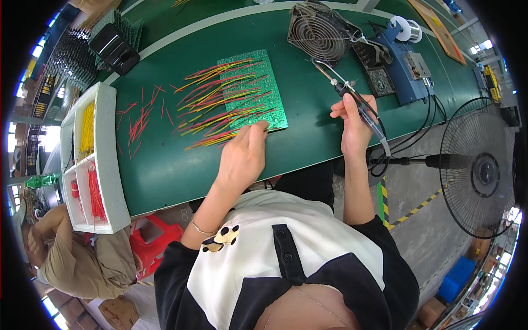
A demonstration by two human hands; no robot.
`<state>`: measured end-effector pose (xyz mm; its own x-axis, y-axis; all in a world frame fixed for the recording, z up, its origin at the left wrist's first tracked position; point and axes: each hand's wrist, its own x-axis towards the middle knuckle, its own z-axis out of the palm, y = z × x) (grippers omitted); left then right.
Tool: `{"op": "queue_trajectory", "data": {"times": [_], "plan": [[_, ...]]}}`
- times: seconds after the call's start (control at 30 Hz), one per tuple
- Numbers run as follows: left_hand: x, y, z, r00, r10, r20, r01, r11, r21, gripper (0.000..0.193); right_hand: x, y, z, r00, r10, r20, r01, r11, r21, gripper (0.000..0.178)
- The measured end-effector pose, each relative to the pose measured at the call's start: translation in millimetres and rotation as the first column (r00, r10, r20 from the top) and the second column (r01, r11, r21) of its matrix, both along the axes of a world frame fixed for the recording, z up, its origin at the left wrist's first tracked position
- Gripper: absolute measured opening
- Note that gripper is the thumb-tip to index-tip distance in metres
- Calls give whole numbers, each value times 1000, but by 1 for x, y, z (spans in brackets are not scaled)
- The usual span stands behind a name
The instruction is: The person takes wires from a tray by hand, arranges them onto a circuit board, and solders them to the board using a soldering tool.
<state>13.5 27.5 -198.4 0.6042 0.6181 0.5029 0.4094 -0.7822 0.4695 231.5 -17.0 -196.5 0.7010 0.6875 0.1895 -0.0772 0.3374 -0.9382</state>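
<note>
A green circuit board panel (278, 102) lies on the table in front of me, with rows of red and yellow wires (220, 104) running out over its left side. My left hand (242, 157) is at the panel's near edge, fingers pinched together by the lowest wires. What sits between those fingertips is hidden. To the right of the panel, my right hand (356, 124) is closed round a soldering iron (360, 107), held above the table and apart from the board. Its metal tip points up and left, toward a black fan.
Loose red wires (140, 124) lie left of the panel, beside a white foam box (113, 165) of yellow and red wires. The black fan (324, 36), a blue soldering station (404, 69) and a solder spool (407, 28) stand at the back right. A pedestal fan (484, 168) is at right; a person (82, 258) sits at left.
</note>
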Motion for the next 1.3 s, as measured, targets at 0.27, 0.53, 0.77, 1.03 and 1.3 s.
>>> {"op": "queue_trajectory", "data": {"times": [0.27, 0.53, 0.77, 1.03, 1.3], "plan": [[6, 0, 19, 992, 94, -83, -83, 987, 135, 13, -3, -6, 3, 1000, -30, 8, 30, 999, -21, 18], [-3, 5, -2, 998, 57, -42, -50, 988, 144, 19, -18, -39, -1, 996, 85, -39, -89, 989, -120, 15], [-4, 2, -4, 997, 70, -19, -68, 991, 114, 19, -20, -48, -4, 981, 188, -58, -192, 977, -88, 14], [-4, 3, -4, 998, 57, 9, -57, 992, 110, 20, -15, -57, -8, 943, 328, -59, -332, 942, -55, 16], [-3, 4, -4, 997, 61, 50, -65, 996, 68, 20, -16, -55, -9, 943, 331, -21, -331, 938, -106, 15]]}}
